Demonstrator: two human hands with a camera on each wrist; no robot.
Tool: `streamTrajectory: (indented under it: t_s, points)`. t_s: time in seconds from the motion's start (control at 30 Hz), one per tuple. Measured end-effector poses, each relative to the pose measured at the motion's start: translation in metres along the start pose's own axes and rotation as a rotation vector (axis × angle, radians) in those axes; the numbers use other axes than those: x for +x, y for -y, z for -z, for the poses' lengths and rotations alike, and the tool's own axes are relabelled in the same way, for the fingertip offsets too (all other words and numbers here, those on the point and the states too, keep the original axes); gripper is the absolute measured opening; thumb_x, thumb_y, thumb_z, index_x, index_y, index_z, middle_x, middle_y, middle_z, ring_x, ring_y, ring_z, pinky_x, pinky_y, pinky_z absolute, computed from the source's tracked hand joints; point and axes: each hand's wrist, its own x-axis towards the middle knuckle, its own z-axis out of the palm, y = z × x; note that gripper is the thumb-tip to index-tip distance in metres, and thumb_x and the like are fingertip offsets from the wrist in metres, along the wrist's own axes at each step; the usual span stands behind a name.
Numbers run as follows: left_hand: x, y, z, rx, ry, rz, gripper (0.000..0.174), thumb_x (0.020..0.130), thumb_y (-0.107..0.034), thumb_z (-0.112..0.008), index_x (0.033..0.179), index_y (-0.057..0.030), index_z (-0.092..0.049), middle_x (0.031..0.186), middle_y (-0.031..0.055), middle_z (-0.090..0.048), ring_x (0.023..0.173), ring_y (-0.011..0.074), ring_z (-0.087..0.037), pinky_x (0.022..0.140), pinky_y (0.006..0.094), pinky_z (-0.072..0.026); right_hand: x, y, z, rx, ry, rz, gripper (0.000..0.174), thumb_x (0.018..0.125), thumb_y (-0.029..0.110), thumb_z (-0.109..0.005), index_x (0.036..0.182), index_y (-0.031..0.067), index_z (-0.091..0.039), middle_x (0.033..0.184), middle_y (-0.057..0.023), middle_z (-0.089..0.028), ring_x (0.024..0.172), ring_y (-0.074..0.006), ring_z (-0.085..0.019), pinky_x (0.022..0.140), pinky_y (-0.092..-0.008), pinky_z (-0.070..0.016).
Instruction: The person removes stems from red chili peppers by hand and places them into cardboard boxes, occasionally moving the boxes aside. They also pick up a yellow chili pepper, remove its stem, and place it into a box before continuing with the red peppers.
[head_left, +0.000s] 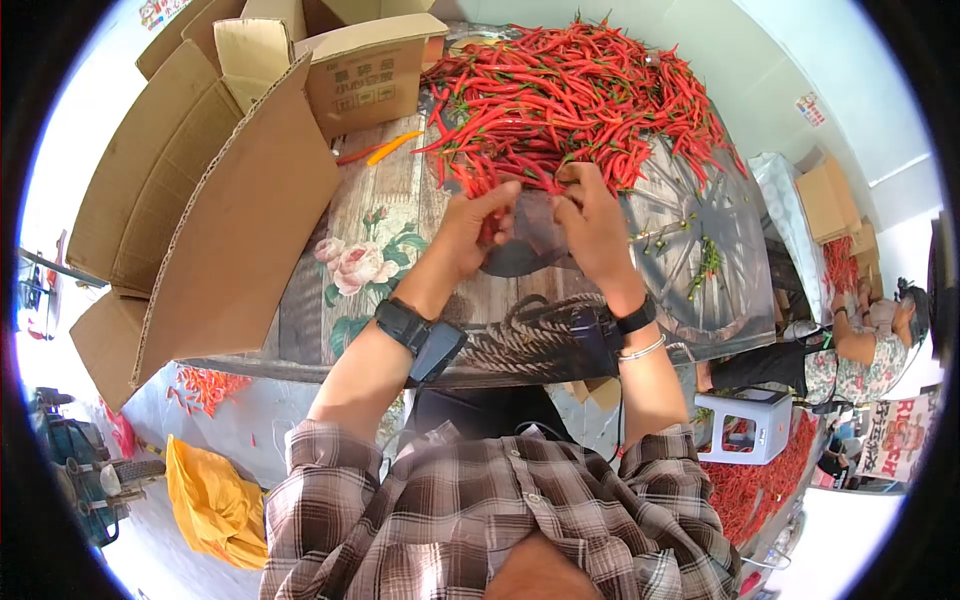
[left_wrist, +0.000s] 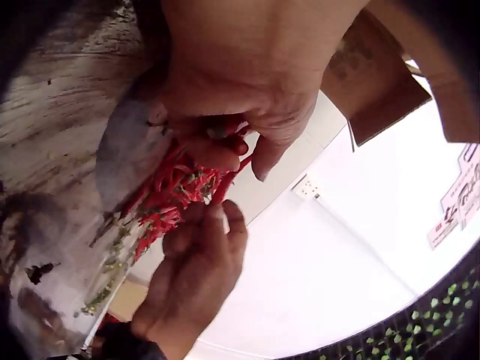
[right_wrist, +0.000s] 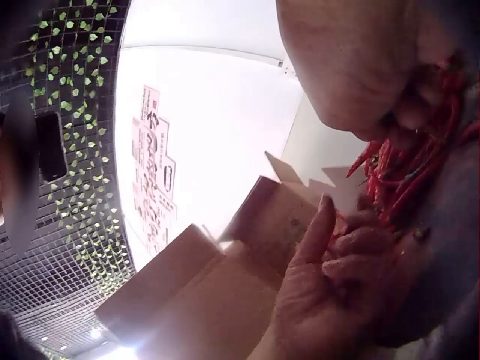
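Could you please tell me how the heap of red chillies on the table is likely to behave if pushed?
The red chillies would probably spread apart rather than slide as one, since they lie loose and crisscrossed. Their shiny skins suggest they may slip over each other, though curved ones might snag where they overlap.

Skinny red chilies (head_left: 575, 100), some w/ green stems, heaped every which way on tbl (head_left: 395, 200). Few bunched in L hand (head_left: 464, 228).

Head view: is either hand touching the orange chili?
No, the orange chili lies on the table beside the cardboard box, apart from both the left hand and the right hand.
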Motion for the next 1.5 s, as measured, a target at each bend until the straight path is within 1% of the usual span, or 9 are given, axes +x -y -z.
streamTrajectory:
  t_s: [0.53, 0.97, 1.03, 1.07, 1.1, 1.13, 1.27, 1.33, 1.5]
  points:
    - [-0.019, -0.009, -0.007, -0.126, 0.372, 0.195, 0.020, 0.087, -0.027, -0.066, 0.089, -0.0085, -0.059, 0.066, -0.0010, -0.052, 0.047, 0.0079, -0.043, 0.039, 0.0208, -0.0301, -0.016, 0.046, 0.001, 0.594, 0.295, -0.219, 0.024, 0.084, 0.000, -0.053, 0.106, 0.0026, -0.043, 0.077, -0.0020, -0.055, 0.073, -0.0088, -0.054, 0.062, -0.0254, -0.0442]
    - [-0.125, -0.077, -0.073, 1.271, 0.149, -1.312, 0.026, 0.072, -0.014, -0.078, 0.092, -0.0085, -0.062, 0.075, 0.0056, -0.060, 0.064, 0.0182, -0.058, 0.058, 0.0262, -0.0450, -0.034, -0.024, 0.016, -0.082, -0.005, 0.049, 0.019, 0.085, 0.008, -0.053, 0.101, -0.0009, -0.054, 0.080, -0.0167, -0.060, 0.071, -0.0253, -0.061, 0.066, -0.0353, -0.0474]
    - [-0.185, -0.136, -0.080, 1.734, 0.057, -1.233, 0.035, 0.058, -0.006, -0.072, 0.092, -0.0079, -0.064, 0.081, 0.0065, -0.063, 0.071, 0.0232, -0.061, 0.062, 0.0340, -0.0496, -0.035, -0.036, 0.020, 0.001, -0.047, -0.052, 0.017, 0.086, 0.008, -0.051, 0.100, -0.0013, -0.056, 0.079, -0.0117, -0.061, 0.062, -0.0187, -0.058, 0.058, -0.0318, -0.0458]
    - [-0.217, -0.164, -0.084, 1.849, -0.061, -0.878, 0.029, 0.062, -0.003, -0.072, 0.090, -0.0084, -0.065, 0.080, 0.0043, -0.064, 0.072, 0.0218, -0.061, 0.063, 0.0318, -0.0496, -0.036, -0.033, 0.020, 0.010, -0.040, -0.039, 0.017, 0.086, 0.008, -0.051, 0.100, -0.0013, -0.056, 0.079, -0.0117, -0.061, 0.062, -0.0187, -0.058, 0.058, -0.0318, -0.0458]
    - [-0.211, -0.159, -0.080, 1.527, -0.522, -1.620, 0.024, 0.068, -0.002, -0.072, 0.090, -0.0091, -0.065, 0.080, 0.0030, -0.064, 0.073, 0.0178, -0.061, 0.063, 0.0279, -0.0485, -0.038, -0.028, 0.022, 0.076, -0.038, -0.123, 0.017, 0.089, 0.008, -0.050, 0.101, -0.0013, -0.057, 0.077, -0.0080, -0.061, 0.056, -0.0112, -0.052, 0.052, -0.0261, -0.0403]
    - [-0.218, -0.175, -0.072, 1.474, -0.843, -1.763, 0.018, 0.074, -0.003, -0.072, 0.089, -0.0084, -0.064, 0.081, 0.0029, -0.063, 0.071, 0.0142, -0.059, 0.063, 0.0247, -0.0469, -0.038, -0.025, 0.022, 0.143, -0.035, -0.205, 0.017, 0.091, 0.008, -0.049, 0.103, -0.0013, -0.058, 0.075, -0.0042, -0.061, 0.051, -0.0037, -0.046, 0.045, -0.0205, -0.0348]
    - [-0.256, -0.203, -0.039, 1.628, -1.254, -1.357, 0.015, 0.082, -0.008, -0.068, 0.093, -0.0013, -0.059, 0.082, 0.0098, -0.061, 0.067, 0.0199, -0.057, 0.063, 0.0274, -0.0467, -0.040, -0.035, 0.020, 0.241, -0.026, -0.193, 0.016, 0.093, 0.008, -0.050, 0.103, -0.0015, -0.057, 0.072, -0.0027, -0.059, 0.049, -0.0038, -0.045, 0.045, -0.0195, -0.0343]
    - [-0.264, -0.190, -0.043, 1.705, -1.120, -0.943, 0.015, 0.080, -0.006, -0.066, 0.092, -0.0006, -0.057, 0.084, 0.0128, -0.060, 0.069, 0.0246, -0.058, 0.063, 0.0304, -0.0473, -0.041, -0.030, 0.021, 0.255, -0.002, -0.184, 0.015, 0.093, 0.009, -0.050, 0.103, -0.0011, -0.057, 0.071, -0.0022, -0.058, 0.050, -0.0041, -0.045, 0.045, -0.0196, -0.0341]
    - [-0.261, -0.147, -0.041, 1.647, -0.800, -0.808, 0.019, 0.073, -0.002, -0.066, 0.089, -0.0003, -0.057, 0.078, 0.0129, -0.057, 0.069, 0.0274, -0.059, 0.063, 0.0307, -0.0467, -0.041, -0.036, 0.020, 0.243, -0.034, -0.213, 0.016, 0.091, 0.009, -0.050, 0.101, -0.0006, -0.058, 0.075, -0.0026, -0.056, 0.047, -0.0054, -0.044, 0.043, -0.0217, -0.0342]
